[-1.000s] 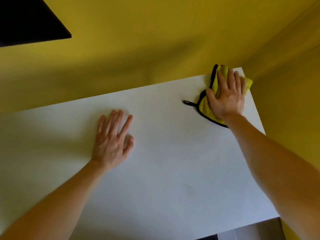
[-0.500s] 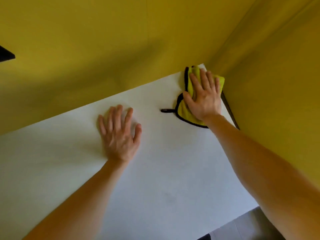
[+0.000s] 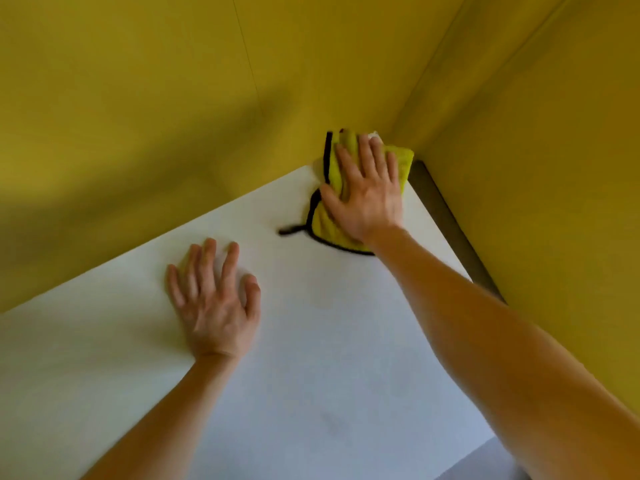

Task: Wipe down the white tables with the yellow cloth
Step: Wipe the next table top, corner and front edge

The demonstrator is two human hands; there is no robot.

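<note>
Closest to me is the near edge of the white table (image 3: 329, 341), a straight cut running up to the right, with a strip of pale grey floor (image 3: 491, 459) below it at the bottom right. The top is smooth, matte and flat, shading bluish toward me. Both bare forearms reach out over it, the right one (image 3: 485, 323) crossing the table's right-hand side.

My left hand (image 3: 216, 313) lies palm down on the table around mid-depth. Its fingers are straight and fanned apart, and the thumb is set out to the right with its tip bent down onto the surface. It holds nothing. A broad run of plain white top lies between this hand and the other.

Farther out, my right hand (image 3: 367, 199) presses flat on the yellow cloth (image 3: 403, 164). The fingers are straight and slightly parted, and the thumb is laid out to the left across the fabric. The cloth is bunched in the table's far right corner. It looks soft and ribbed, and is edged with black trim (image 3: 325, 157). A thin black loop (image 3: 292, 231) trails left from it onto the table.

A dark, narrow gap (image 3: 446, 216) runs along the table's right edge beside the right wall (image 3: 554, 168). The back wall (image 3: 173, 116) meets the far edge. Both walls are flat mustard yellow, and they box in that corner.
</note>
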